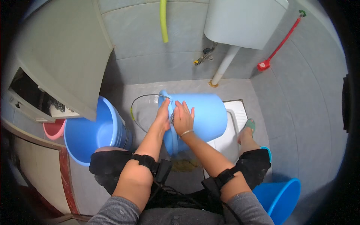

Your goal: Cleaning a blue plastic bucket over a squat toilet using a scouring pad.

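A light blue plastic bucket (206, 112) lies on its side before me, its mouth facing left, partly over the white squat toilet (232, 135). Its thin wire handle (140, 97), with a yellow-green grip, sticks out to the left. My left hand (163, 114) grips the bucket's rim from the mouth side. Against the rim's outside, my right hand (184, 118) presses a wad of steel wool (172, 116) under its palm, fingers stretched out. Most of the steel wool is hidden between the hands.
At left stand a large blue bucket (84, 137), a pink basin (54, 129) and an open cabinet door (70, 56). A blue bucket (284, 199) sits behind at right. A cistern (244, 22), its pipe (226, 63), a yellow-green hose (163, 22) and a red brush (284, 42) line the walls.
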Tool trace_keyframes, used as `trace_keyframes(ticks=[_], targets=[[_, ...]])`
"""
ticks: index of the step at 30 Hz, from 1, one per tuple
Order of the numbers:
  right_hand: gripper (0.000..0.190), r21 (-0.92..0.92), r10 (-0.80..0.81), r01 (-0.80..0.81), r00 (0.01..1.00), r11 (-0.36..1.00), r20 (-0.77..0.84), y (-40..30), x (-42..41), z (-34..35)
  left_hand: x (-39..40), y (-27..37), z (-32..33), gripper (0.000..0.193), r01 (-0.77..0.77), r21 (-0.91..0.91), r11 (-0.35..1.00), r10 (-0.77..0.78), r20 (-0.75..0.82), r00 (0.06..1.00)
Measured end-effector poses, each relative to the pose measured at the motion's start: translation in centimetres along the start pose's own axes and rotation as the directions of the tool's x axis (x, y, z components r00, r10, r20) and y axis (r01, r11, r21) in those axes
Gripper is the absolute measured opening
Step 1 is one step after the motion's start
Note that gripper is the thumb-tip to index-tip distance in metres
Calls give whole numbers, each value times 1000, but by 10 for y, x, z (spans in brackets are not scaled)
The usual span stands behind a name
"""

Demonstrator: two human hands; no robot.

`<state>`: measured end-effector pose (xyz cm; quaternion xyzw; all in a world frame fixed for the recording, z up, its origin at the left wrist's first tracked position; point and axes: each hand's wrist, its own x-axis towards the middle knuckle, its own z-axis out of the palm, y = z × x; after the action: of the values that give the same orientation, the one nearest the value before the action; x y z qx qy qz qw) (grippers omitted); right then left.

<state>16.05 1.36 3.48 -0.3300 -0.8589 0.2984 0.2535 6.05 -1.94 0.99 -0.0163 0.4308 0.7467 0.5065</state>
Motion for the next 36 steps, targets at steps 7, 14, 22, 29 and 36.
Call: trace_keyframes(ticks=[7, 14, 22, 29, 36], targets=[[30, -297, 29, -65, 992, 953, -127, 75, 36, -23, 3, -9, -2, 49, -33, 73, 997, 37, -45, 998], [31, -309, 77, -126, 983, 943, -164, 106, 36, -40, 6, -20, 3, 42, -157, 289, 944, 213, -173, 962], [40, -202, -82, 96, 994, 975, 76, 39, 26, -15, -27, -4, 16, 32, -265, 428, 864, 360, -157, 920], [41, -158, 502, -527, 848, 835, -170, 171, 53, -91, -22, -10, 17, 35, -282, 450, 847, 384, -152, 911], [47, -353, -115, 32, 969, 935, -218, 115, -2, -39, 1, -12, 11, 39, -258, 495, 830, 383, -169, 908]])
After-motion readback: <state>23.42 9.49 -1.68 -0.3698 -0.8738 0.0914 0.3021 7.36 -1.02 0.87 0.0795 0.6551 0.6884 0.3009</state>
